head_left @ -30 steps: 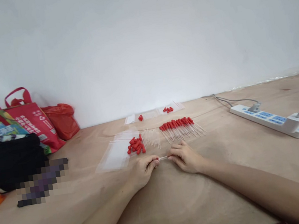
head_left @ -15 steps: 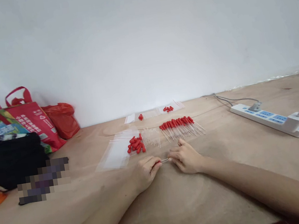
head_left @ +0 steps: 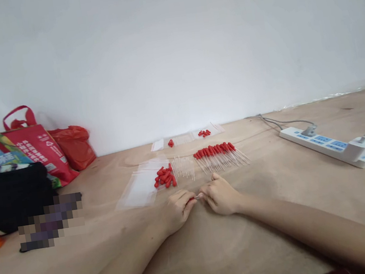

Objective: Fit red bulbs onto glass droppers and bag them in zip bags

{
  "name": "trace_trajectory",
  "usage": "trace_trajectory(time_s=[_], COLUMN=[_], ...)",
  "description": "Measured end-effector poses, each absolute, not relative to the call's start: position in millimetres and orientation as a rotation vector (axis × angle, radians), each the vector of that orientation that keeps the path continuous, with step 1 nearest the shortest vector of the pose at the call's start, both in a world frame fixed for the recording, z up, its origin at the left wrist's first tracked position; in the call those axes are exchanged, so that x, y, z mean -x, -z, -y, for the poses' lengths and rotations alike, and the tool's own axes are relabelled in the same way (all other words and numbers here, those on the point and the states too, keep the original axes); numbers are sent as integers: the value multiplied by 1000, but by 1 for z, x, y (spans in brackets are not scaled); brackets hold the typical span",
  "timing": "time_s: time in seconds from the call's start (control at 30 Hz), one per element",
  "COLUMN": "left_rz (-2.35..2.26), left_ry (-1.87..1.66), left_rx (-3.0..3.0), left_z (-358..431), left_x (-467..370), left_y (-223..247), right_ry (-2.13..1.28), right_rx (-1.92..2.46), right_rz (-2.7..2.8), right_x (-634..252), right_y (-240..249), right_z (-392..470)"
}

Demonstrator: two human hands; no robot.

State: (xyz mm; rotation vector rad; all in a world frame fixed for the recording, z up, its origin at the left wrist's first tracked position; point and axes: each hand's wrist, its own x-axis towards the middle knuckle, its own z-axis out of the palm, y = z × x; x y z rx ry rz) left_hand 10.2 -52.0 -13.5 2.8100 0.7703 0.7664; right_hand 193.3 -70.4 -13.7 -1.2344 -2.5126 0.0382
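The left hand (head_left: pixel 177 208) is closed in a pinch on a red rubber bulb (head_left: pixel 192 198), which shows only as a sliver between the fingertips. The right hand (head_left: pixel 220 195), also pinching, grips a slim clear tube (head_left: pixel 198 197), its short visible part bridging the gap to the bulb. Held end to end and low over the surface (head_left: pixel 204 262), the two pieces are probably kept in line this way, with both wrists steadied. How far the tube enters the bulb is hidden by the fingers.

Just beyond the hands, loose red bulbs (head_left: pixel 164 176) lie heaped beside a row of bare clear tubes (head_left: pixel 183 168), the heap nearer the left hand, likely for easy reach. To the right of the row, bulb-topped droppers (head_left: pixel 219 152) lie side by side, red ends away from the person, apparently to keep them orderly and apart from the loose parts. Flat clear plastic bags (head_left: pixel 137 191) spread left of the heap.

Farther back, by the wall (head_left: pixel 172 65), sit smaller red pieces (head_left: pixel 204 133). A power strip (head_left: pixel 320 141) lies well to the right; a red tote bag (head_left: pixel 42 151) stands far left.
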Motion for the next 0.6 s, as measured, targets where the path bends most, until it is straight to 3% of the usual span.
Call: trace_trajectory(time_s=[0.2, 0.6], left_rz=[-907, -1005], left_ry=[-782, -857], left_rx=[-2718, -2789], left_z=[45, 41], left_x=[0, 9], left_y=[6, 7], right_ry=[-37, -251], right_rx=[1236, 1812], right_rz=[2400, 1737], right_x=[-203, -211], right_y=[9, -4], right_z=[66, -2])
